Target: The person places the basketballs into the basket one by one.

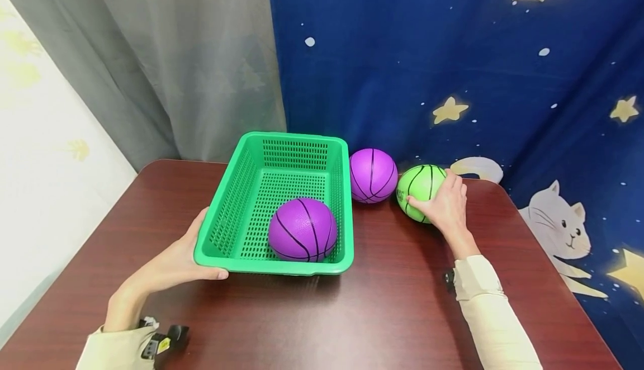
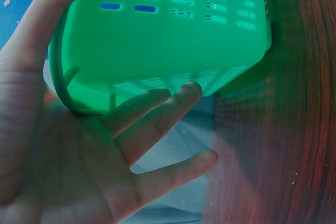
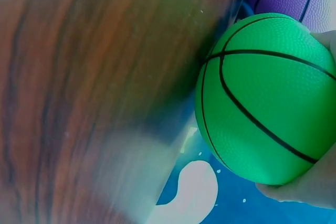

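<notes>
A green plastic basket [image 1: 274, 267] with slotted walls stands on the table, with a purple ball [image 1: 302, 230] inside at its near right. My left hand [image 1: 173, 258] holds the basket's near left corner, thumb along the front wall under the rim. In the left wrist view the other fingers [image 2: 157, 124] are spread, some against the basket's side wall. On the right, my right hand [image 1: 448, 205] grips a bright green ball [image 1: 420, 183] with black lines, thumb on its near left and fingers over its right side. That ball [image 3: 268, 98] fills much of the right wrist view.
A second purple ball [image 1: 373, 174] sits between the basket and the green ball, near the back edge of the dark wooden table [image 1: 382, 303]. Behind the table hang a grey curtain [image 1: 201, 51] and a blue one [image 1: 377, 51] with stars.
</notes>
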A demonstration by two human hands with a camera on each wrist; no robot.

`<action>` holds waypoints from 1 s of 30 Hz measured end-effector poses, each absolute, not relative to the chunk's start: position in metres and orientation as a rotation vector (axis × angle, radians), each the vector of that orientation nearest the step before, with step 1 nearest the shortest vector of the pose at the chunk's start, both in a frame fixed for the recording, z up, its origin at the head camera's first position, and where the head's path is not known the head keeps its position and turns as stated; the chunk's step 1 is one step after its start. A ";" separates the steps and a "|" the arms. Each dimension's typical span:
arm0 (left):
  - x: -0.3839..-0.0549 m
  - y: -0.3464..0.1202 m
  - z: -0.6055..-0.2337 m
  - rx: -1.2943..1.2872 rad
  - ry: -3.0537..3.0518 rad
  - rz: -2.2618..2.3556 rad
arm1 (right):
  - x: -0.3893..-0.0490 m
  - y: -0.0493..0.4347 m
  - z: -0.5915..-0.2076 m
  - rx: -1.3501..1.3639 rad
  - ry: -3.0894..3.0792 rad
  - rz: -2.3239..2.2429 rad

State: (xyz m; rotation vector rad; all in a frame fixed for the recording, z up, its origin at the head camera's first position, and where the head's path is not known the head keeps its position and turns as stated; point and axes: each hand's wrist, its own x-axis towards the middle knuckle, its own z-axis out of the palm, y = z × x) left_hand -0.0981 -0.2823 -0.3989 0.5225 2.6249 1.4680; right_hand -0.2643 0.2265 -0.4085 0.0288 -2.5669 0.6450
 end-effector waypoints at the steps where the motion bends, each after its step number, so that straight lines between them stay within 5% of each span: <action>1: -0.098 -0.282 -0.399 0.518 2.623 1.467 | -0.264 0.228 -0.408 0.028 -2.570 0.648; 30: -0.099 -0.281 -0.402 0.582 2.594 1.524 | -0.248 0.224 -0.343 0.283 -2.397 0.636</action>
